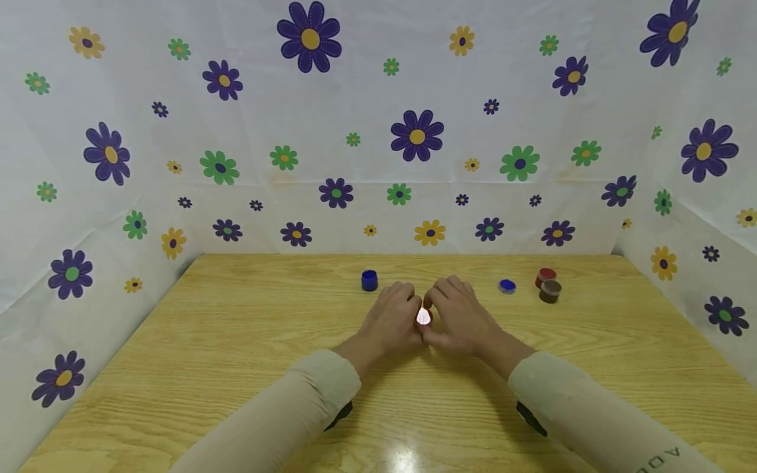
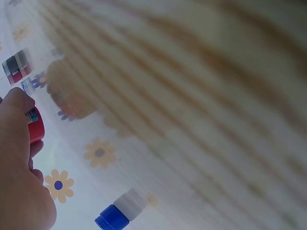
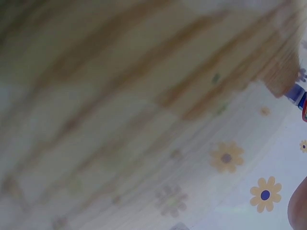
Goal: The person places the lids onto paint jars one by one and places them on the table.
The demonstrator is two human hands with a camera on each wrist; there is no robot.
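Both hands meet over the middle of the table around a small red paint jar (image 2: 36, 125). From the head view its top (image 1: 423, 316) shows as a bright white glare between the fingers, so the lid cannot be made out. My left hand (image 1: 390, 320) grips the jar from the left; in the left wrist view the left hand (image 2: 19, 158) has its thumb against the label. The right hand (image 1: 464, 317) holds it from the other side, thumb and fingers bent around it. Only a sliver of the right hand (image 3: 300, 208) appears in the right wrist view.
Beyond the left hand stands a blue paint jar (image 1: 369, 281). To the right lies a blue lid (image 1: 506, 286), beside a red-topped jar (image 1: 545, 276) and a dark jar (image 1: 550, 292). A flower-printed sheet (image 1: 355, 98) closes off the back and sides of the wooden table (image 1: 236, 315).
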